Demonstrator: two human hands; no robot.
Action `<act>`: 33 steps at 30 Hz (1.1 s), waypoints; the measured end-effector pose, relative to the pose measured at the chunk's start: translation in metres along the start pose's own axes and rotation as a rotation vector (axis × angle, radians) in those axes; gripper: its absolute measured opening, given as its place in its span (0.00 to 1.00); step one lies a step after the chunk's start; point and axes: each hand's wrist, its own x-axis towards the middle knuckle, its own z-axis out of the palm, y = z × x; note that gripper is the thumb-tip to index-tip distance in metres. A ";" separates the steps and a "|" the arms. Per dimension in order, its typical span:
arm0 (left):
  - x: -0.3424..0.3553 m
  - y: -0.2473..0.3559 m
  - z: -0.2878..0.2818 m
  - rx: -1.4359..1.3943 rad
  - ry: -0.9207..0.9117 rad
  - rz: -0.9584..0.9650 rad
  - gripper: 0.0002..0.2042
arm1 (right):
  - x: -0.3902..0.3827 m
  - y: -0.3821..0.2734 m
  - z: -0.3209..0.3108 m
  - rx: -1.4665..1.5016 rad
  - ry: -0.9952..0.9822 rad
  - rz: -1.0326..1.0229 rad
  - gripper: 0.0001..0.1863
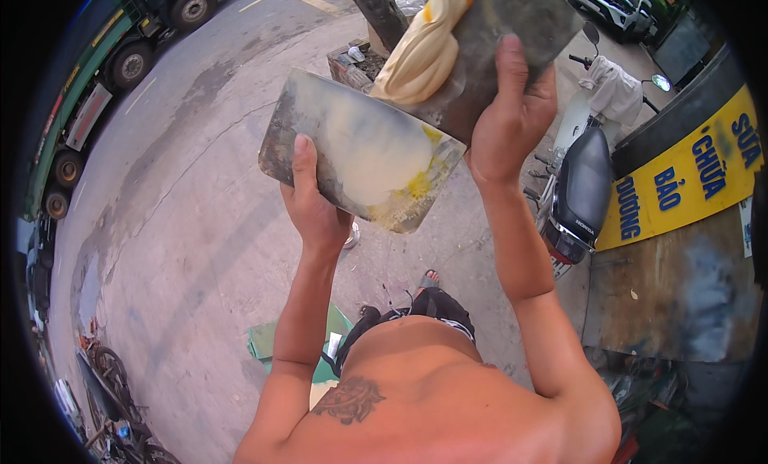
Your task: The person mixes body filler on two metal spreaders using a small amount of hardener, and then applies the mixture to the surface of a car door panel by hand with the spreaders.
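Note:
My left hand (316,204) grips a flat rectangular metal plate (292,112), thumb on top. A thin cream film of putty covers its middle, with yellow streaks (418,184) near the right edge. Up and to the right, my right hand (516,116) is closed on a second, darker metal plate (520,24), thumb pressed on its face. A thick, folded lump of cream putty (424,56) hangs along that plate's left side, with a little orange-yellow at its top. The two plates overlap or meet near the left plate's upper right edge; whether they touch, I cannot tell.
A motorbike (584,176) stands at the right beside a yellow sign board (688,176). A tree trunk (376,12) rises from a planter ahead. Green sheet material (264,342) lies by my feet. A green truck (88,72) is on the road at left, above parked motorbikes (108,392).

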 end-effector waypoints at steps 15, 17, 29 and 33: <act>0.016 -0.048 -0.012 0.313 0.295 0.332 0.34 | -0.008 0.013 -0.027 -0.626 -1.061 -0.364 0.17; 0.018 -0.053 -0.018 0.368 0.233 0.369 0.34 | 0.013 0.021 -0.031 -0.606 -0.859 -0.422 0.15; 0.031 -0.017 0.010 0.070 0.094 -0.132 0.27 | 0.041 0.019 -0.005 -0.367 -0.768 -0.440 0.16; 0.054 -0.002 -0.011 -0.112 0.032 -0.093 0.28 | 0.034 0.021 -0.044 -0.511 -1.067 0.001 0.15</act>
